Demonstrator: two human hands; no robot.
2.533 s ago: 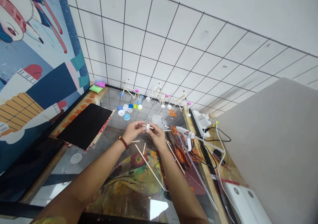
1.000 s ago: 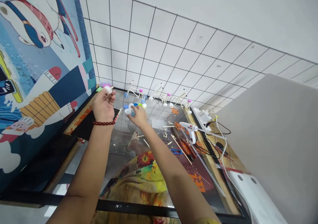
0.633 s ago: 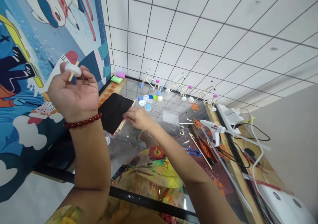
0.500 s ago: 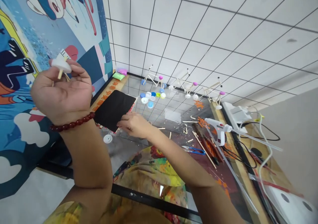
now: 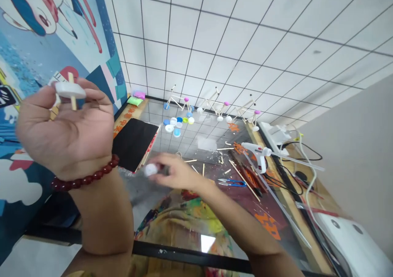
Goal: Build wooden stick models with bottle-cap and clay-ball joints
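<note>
My left hand (image 5: 73, 135), palm up and wearing a dark red bead bracelet (image 5: 87, 178), pinches a white bottle cap (image 5: 69, 89) at the left. A short wooden stick (image 5: 73, 103) passes through that cap. Over the near part of the table, my right hand (image 5: 178, 172) grips another white bottle cap (image 5: 151, 169) between fingers and thumb, somewhat blurred. A black sheet (image 5: 135, 141) lies just beyond it.
Several stick frames with cap wheels (image 5: 211, 105) stand along the back edge near loose coloured caps (image 5: 177, 132). On the right lie a white glue gun (image 5: 258, 154), blue-handled snips (image 5: 232, 182), stick scraps and cables. Green and purple packets (image 5: 135, 101) sit at the far left corner.
My right hand has left the black sheet's edge and picked the white cap up off the table. My left hand has turned slightly, still holding its cap and stick. The view has shifted.
</note>
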